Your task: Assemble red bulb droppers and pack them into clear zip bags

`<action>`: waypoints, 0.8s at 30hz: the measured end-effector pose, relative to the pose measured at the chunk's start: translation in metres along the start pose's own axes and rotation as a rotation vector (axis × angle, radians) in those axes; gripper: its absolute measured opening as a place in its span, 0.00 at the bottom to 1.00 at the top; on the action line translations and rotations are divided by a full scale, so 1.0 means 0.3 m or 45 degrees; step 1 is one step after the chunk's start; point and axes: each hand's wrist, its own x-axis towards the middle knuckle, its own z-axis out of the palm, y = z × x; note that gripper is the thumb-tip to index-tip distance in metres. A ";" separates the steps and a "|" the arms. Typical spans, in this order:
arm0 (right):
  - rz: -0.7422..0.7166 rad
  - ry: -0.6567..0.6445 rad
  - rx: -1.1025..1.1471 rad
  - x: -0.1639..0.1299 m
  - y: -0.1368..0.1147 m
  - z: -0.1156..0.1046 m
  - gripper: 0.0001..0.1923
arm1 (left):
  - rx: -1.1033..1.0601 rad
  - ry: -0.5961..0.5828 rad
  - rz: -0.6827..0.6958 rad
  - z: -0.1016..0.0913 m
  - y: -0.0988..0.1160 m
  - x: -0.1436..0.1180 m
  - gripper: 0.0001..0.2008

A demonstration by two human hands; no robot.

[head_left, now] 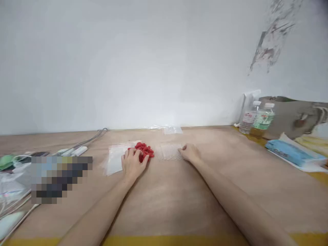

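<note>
Your left hand lay at mid-frame, fingers curled loosely over the red pieces on the bench. Your right hand rested just right, fingers flat against the clear strip, gripping nothing.

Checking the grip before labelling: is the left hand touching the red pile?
Touching. The head view shows the left hand with its fingers laid over the red pile's near edge.

Bags left of pile, mesh right, bottles far rt.
</note>
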 end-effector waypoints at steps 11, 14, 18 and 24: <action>0.027 -0.061 -0.015 0.024 -0.003 0.004 0.15 | -0.140 0.013 -0.101 0.011 0.001 0.005 0.12; 0.044 -0.063 -0.011 0.028 -0.003 0.009 0.14 | -0.310 0.102 -0.076 0.006 0.008 0.006 0.10; 0.056 -0.032 0.009 0.029 -0.006 0.008 0.14 | -0.630 0.062 0.221 -0.020 0.047 -0.014 0.06; -0.020 0.081 0.116 0.000 -0.002 -0.027 0.16 | -0.806 -0.377 0.548 -0.051 0.125 -0.075 0.05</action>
